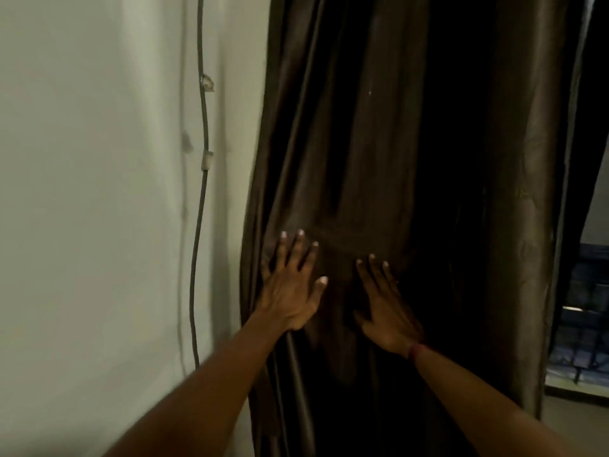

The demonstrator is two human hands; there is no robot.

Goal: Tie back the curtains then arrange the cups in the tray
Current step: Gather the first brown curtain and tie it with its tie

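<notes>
Pressing on the cloth, were both hands? the first asked.

Yes, the second said. The left hand [290,291] and the right hand [385,311] lay flat on the curtain [362,143], near each other but apart. Each grip was spread, fingers straight, with nothing pinched. A reddish band [416,351] circled the right wrist.

And the risk from there?

With open palms, nothing was gathered. The cloth looked smooth and satiny, so I judged it would slide under flat hands and the folds would fall loose before any tie went round. A faint horizontal strip [356,240] crossed the folds just above the fingertips; whether it was the tie-back I could not tell. A hard tug might also have strained whatever held the drape up top, which was out of view.

What was the fabric like?

Dark brown with a dull sheen, hanging in long vertical pleats with deep shadow between them. It hung bunched beside the pale wall [82,159], where a thin grey cable [204,192] ran down, held by a small white clip [207,159]. Past the curtain's right edge a dark window grille [586,291] showed.

The cups and tray?

Not in view.
</notes>
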